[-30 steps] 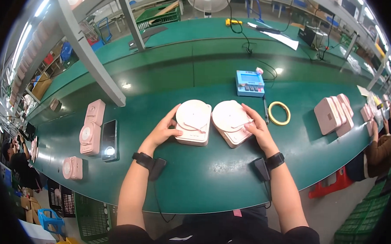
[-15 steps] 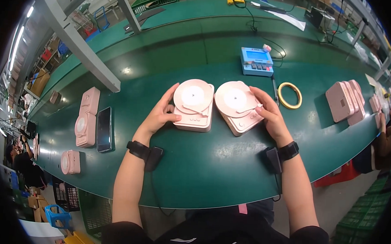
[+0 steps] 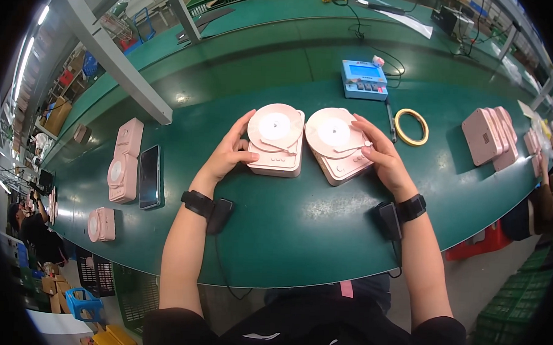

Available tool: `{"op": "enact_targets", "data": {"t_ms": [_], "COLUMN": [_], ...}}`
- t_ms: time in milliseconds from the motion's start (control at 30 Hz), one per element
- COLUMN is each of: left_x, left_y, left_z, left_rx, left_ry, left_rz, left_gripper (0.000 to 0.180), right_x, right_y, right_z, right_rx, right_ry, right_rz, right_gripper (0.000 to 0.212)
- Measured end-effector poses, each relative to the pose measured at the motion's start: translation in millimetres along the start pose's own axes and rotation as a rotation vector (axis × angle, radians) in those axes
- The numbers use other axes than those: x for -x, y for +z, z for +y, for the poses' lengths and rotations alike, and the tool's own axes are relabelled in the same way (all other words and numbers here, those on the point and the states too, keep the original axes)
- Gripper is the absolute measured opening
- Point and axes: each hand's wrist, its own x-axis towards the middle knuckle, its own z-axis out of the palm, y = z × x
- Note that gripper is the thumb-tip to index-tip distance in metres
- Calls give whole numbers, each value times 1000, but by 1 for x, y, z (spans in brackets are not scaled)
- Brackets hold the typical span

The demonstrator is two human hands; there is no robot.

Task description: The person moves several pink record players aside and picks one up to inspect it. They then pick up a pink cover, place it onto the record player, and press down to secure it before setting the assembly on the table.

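Observation:
Two pink mini record players lie side by side on the green table (image 3: 274,234), each with a round platter, a white centre and a tonearm. My left hand (image 3: 229,152) grips the left record player (image 3: 276,160) by its left side, thumb on the front corner. Around the right edge of the right record player (image 3: 338,166) curve the fingers of my right hand (image 3: 382,155), its thumb near the tonearm tip. That player is turned at an angle, and its platter nearly touches the left one. A black strap with a small box sits on each wrist.
Left of my arm are a dark phone (image 3: 150,177) and more pink players (image 3: 123,177), with a small one (image 3: 102,225) nearer. A blue device with a screen (image 3: 364,81), a yellow tape roll (image 3: 411,127) and a stack of pink units (image 3: 489,138) stand right. A grey post (image 3: 120,67) rises at left.
The view has shifted slightly, so the table things appear a little higher. Both hands keep their hold on the two record players, which lie much as before.

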Motion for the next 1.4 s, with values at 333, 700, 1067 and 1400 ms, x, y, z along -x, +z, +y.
{"op": "enact_targets", "data": {"t_ms": [333, 700, 1067, 1400], "left_x": [1, 1, 2, 8], "left_y": [3, 6, 5, -9], "left_z": [2, 3, 4, 9], "left_rx": [-19, 4, -36, -62], "left_ry": [17, -25, 16, -27], "left_rz": [-15, 0, 13, -15], "left_gripper": [93, 91, 91, 88], "right_x": [-1, -1, 2, -8], "right_y": [-3, -4, 2, 7], "right_z": [2, 3, -6, 2], "right_rx": [44, -138, -16, 50], "right_ry": [-3, 81, 40, 22], "right_rz": [4, 57, 14, 39], "right_gripper": [58, 66, 68, 67]}}
